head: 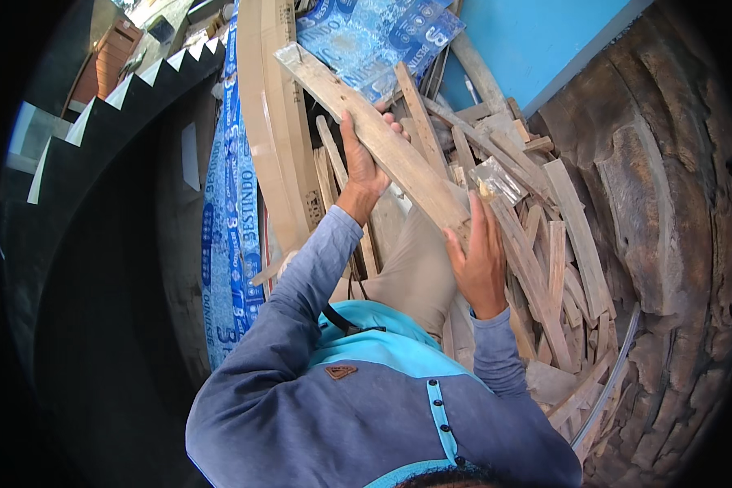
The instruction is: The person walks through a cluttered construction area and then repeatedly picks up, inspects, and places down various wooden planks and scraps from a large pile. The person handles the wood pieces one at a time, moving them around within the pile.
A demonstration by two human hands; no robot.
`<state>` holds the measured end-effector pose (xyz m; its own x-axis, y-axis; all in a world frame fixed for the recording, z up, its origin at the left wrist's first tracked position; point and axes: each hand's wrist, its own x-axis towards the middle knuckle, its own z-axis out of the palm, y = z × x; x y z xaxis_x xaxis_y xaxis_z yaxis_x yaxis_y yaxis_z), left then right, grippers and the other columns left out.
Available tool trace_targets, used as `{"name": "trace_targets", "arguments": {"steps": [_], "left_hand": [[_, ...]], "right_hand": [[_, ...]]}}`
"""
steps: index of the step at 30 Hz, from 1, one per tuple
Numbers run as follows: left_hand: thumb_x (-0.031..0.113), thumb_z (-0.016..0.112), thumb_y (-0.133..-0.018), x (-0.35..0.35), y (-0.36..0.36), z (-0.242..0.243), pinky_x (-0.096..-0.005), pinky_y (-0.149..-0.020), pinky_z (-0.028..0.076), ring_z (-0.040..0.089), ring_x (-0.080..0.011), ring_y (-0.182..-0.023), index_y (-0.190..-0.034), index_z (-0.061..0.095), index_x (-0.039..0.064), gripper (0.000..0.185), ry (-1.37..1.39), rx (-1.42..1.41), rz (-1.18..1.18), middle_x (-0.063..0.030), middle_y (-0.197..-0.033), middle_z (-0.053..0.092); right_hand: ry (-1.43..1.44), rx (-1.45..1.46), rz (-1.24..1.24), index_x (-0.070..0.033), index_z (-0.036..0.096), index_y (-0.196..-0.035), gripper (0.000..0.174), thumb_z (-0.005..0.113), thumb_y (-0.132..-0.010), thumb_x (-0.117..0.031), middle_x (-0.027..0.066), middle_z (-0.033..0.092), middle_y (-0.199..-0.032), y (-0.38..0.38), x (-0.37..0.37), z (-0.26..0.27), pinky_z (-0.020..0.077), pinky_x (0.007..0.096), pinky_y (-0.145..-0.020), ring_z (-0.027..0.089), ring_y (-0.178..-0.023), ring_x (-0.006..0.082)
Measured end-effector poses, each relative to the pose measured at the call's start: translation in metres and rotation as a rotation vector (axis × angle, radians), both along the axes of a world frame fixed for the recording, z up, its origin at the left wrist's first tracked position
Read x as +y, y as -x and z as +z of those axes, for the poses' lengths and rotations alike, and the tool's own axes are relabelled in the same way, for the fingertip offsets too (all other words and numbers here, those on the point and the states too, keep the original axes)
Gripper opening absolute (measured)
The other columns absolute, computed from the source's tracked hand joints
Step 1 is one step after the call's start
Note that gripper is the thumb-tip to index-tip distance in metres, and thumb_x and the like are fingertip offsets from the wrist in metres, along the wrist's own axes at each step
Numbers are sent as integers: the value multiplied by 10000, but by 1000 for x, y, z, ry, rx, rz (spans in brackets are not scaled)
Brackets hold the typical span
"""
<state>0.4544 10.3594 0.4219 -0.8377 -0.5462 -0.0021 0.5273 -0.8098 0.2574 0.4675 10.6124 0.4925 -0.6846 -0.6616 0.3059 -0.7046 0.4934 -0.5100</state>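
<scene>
A long flat wooden board runs diagonally before me, its far end at the upper left and its near end at the lower right. My left hand grips it near the middle, thumb on top and fingertips curled over the far edge. At the near end, my right hand is held upright with thumb and fingers around the board's end; how firmly it holds is partly hidden. Beneath and to the right lies a heap of scrap wood strips, with a crumpled clear plastic piece on it.
Tall folded cardboard and blue printed plastic wrap stand at the left. More blue plastic sheet lies ahead, beside a bright blue panel. A rough brown rock-like wall rises at the right, with a thin metal strip near its foot.
</scene>
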Motion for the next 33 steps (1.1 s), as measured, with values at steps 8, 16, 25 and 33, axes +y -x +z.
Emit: {"name": "trace_targets", "arguments": {"steps": [8, 16, 25, 33], "left_hand": [[748, 628, -875, -34, -37, -42, -445, -895, 558, 615, -228, -909, -1183, 543, 105, 719, -85, -268, 193, -75, -1032, 589], [701, 588, -944, -61, -108, -102, -445, -825, 592, 672, -255, -882, -1164, 560, 2, 733, -242, -691, -48, -125, -999, 648], [505, 497, -1064, -50, -216, -191, -472, -1033, 478, 581, -233, -1255, -1424, 537, 79, 559, 227, -1058, -127, -99, -1387, 604], [230, 675, -944, -72, -228, -327, -481, -1021, 479, 557, -295, -1277, -1396, 539, 65, 500, 541, -1462, -353, -138, -1381, 584]], "right_hand": [[-81, -46, 174, -13, 306, -1579, 931, 821, -849, -276, 254, 612, -1297, -8, -37, -7, 504, 476, -954, 628, -1158, 423], [-320, -411, 397, -16, 544, -1412, 632, 795, -859, -189, 224, 676, -1190, -6, -73, -25, 534, 420, -915, 676, -1096, 386], [-455, -748, 452, 31, 560, -1365, 512, 715, -942, -213, 199, 707, -1160, 14, -152, -57, 509, 338, -950, 691, -1074, 243], [-445, -1374, 134, -35, 464, -1490, 593, 616, -960, -250, 101, 673, -1116, 16, -207, -88, 575, 325, -608, 699, -878, 185]]}}
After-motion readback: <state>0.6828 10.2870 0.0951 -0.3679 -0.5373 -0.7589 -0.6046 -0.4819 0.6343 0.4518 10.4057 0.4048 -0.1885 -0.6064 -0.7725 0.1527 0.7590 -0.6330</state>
